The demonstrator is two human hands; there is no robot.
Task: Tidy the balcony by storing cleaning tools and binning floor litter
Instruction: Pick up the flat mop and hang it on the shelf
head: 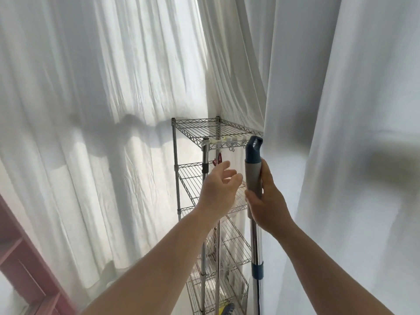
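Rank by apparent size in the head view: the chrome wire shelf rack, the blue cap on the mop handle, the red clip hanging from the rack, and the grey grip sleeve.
1. Chrome wire shelf rack
2. Grey grip sleeve
3. Blue cap, somewhat shorter than the sleeve
4. Red clip; it hangs farther from the camera, so its true size is unsure.

The mop handle (253,178) stands upright, its grey grip sleeve clasped in the right hand (266,201), just beside the open left hand (219,189). Above the right hand's fingers sits a blue cap with a hanging hole. Below that hand a shiny metal pole runs down to a blue collar.
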